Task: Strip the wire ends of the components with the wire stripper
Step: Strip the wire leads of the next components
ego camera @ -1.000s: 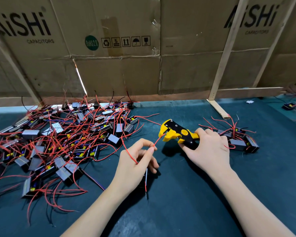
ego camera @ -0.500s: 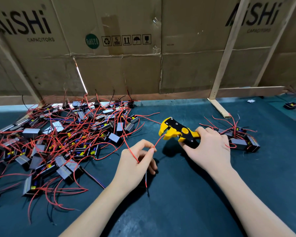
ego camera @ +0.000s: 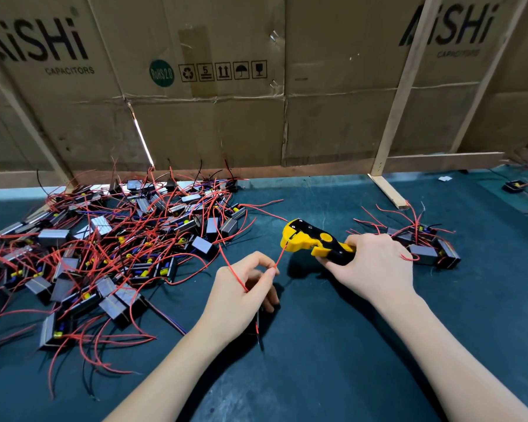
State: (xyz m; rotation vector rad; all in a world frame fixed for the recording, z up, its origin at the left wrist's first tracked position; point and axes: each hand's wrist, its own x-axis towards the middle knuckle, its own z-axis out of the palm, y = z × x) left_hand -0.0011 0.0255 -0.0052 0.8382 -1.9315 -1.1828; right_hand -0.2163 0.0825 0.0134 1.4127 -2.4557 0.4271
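Honestly the biggest risk starts at the far left: that huge tangle of components [ego camera: 104,257] with red leads looping everywhere. The red wire [ego camera: 279,255] being worked on arcs over the left hand from the direction of the pile's edge, so if it's snagged on a neighbour, any tug could drag more of the mess along or yank the wire out of position.

Left hand [ego camera: 241,292] is pinching that wire between thumb and forefinger, just short of its end, with the other fingers curled underneath. Looks like its component is tucked under the palm, but I can't really see it. A second lead dangles below the hand, easy to catch.

The wire's tip sits right at the yellow head of the wire stripper [ego camera: 314,240], which the right hand [ego camera: 375,266] has wrapped around the handles. Can't tell how deep the tip is seated. Too shallow and you'd get barely any bare copper, too deep or crooked and it might nick strands. A weak pinch and the wire probably just slides.

Far right, the small group of components [ego camera: 424,245] sits just behind the right hand, one lead touching the knuckles. Could get swept around.
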